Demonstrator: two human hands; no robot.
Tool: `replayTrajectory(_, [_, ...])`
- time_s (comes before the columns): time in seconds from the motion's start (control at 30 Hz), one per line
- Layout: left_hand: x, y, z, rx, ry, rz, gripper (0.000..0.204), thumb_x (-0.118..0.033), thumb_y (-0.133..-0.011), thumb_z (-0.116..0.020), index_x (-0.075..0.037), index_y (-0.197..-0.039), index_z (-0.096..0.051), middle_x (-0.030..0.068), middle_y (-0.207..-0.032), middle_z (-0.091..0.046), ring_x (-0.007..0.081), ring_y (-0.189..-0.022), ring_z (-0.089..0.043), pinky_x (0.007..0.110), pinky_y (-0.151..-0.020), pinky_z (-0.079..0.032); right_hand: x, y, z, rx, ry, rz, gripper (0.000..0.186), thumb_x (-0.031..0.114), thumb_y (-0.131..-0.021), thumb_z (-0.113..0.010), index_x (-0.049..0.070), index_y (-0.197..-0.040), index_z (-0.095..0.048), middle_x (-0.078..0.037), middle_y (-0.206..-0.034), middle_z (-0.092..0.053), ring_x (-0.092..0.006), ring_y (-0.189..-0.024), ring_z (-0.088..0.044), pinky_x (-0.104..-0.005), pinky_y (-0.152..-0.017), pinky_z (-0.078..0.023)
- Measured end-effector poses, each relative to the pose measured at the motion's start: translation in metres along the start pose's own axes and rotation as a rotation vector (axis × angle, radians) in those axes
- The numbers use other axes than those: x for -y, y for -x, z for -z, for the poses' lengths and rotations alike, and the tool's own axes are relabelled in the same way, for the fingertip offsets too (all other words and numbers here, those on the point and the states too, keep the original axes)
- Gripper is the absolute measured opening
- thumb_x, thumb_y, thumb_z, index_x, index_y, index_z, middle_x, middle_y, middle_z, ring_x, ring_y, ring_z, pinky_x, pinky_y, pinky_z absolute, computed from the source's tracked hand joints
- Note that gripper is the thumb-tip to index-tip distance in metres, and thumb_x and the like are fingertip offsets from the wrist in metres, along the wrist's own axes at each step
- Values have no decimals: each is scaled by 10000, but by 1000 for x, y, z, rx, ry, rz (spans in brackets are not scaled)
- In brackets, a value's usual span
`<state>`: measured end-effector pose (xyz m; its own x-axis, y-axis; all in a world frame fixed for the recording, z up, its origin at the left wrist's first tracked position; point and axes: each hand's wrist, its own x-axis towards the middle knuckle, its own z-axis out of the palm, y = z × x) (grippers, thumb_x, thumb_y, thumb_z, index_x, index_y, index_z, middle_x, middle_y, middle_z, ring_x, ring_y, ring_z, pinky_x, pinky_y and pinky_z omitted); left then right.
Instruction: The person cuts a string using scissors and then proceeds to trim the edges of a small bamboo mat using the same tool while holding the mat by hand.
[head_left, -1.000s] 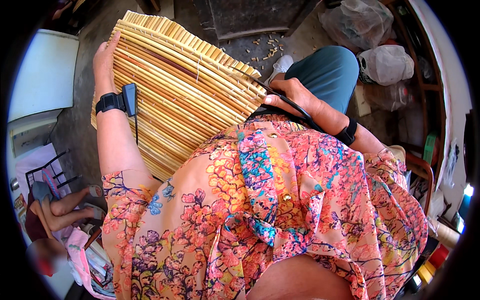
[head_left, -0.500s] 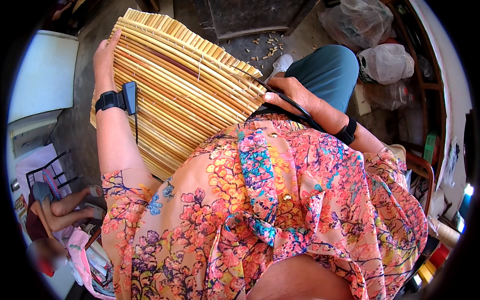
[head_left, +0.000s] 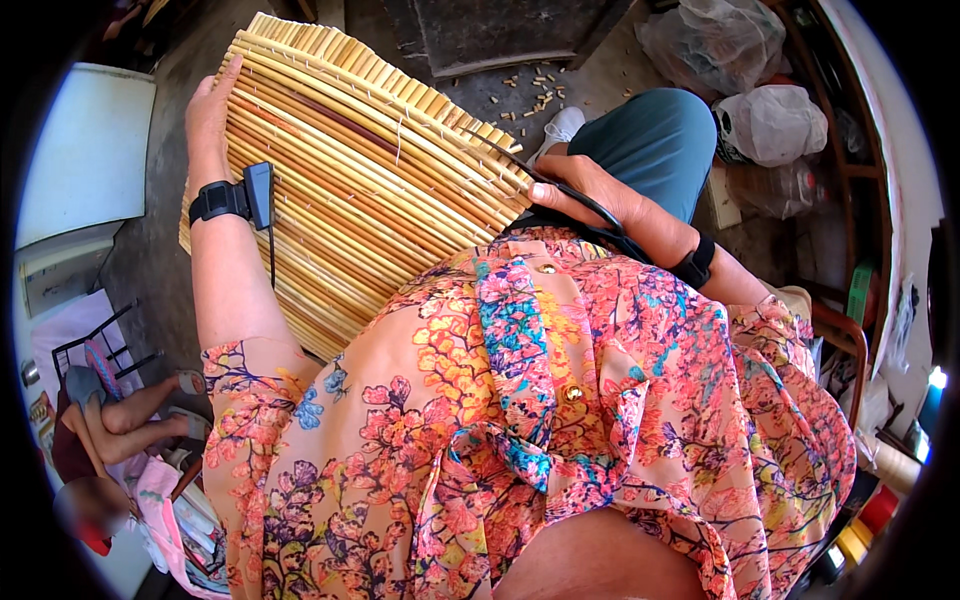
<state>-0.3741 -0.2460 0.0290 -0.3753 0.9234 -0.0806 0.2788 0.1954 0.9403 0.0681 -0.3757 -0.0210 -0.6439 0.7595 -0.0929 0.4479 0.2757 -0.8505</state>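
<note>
A mat of straw-coloured sticks (head_left: 350,200), bound with pale thread, lies slanted across my lap, its far edge uneven. My left hand (head_left: 208,125) is closed on its upper left edge, fingertips on top. At the mat's right end, my right hand (head_left: 585,185) grips what look like large black-handled scissors (head_left: 610,225), whose thin blade runs along the short stick ends of the far edge; how far apart the blades are I cannot tell. Both my wrists carry black straps, the left one with a small black box (head_left: 258,195).
Small stick offcuts (head_left: 545,98) are scattered on the floor by my shoe, near a dark panel (head_left: 480,30). Plastic bags (head_left: 765,125) and wooden shelving (head_left: 860,170) are on the right. At the lower left another person (head_left: 130,420) sits near a black metal frame and white cabinets (head_left: 85,150).
The mat and my left hand have edged slightly upward. The black scissor handles in my right hand have shifted a little; otherwise the scene looks the same.
</note>
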Motion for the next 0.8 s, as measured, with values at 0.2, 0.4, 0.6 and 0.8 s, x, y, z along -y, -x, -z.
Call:
replayTrajectory(0.2, [-4, 3, -1, -19, -46, -8, 472, -443, -755, -684, 3, -887, -602, 70, -827, -610, 123, -717, -557, 263, -660, -448, 4, -5, 1, -22, -7, 4, 650, 565, -850, -466, -75, -798, -567, -221, -651, -563, -313, -632, -581, -382, -589, -445])
replayTrajectory(0.4, [-1, 1, 4, -9, -20, 5, 463, -429, -760, -685, 6, -897, -603, 75, -839, -614, 130, -721, -564, 266, -658, -452, 10, -2, 2, -51, -27, -27, 609, 540, -846, -496, -57, -800, -604, -197, -623, -576, -284, -591, -590, -370, -564, -450])
replayTrajectory(0.6, [0, 0, -1, -12, 16, 3, 456, -421, -762, -687, 8, -889, -603, 72, -836, -613, 132, -716, -563, 266, -657, -452, 13, -1, 6, 60, -42, -105, 607, 538, -858, -476, -54, -832, -607, -212, -661, -589, -307, -634, -604, -374, -592, -461])
replayTrajectory(0.8, [1, -9, 1, -5, -119, -45, 512, -493, -739, -676, -1, -868, -611, 77, -826, -615, 136, -711, -557, 269, -655, -441, 3, -7, 7, 108, 2, -25, 677, 579, -870, -402, -74, -879, -581, -248, -745, -594, -344, -735, -602, -392, -650, -458])
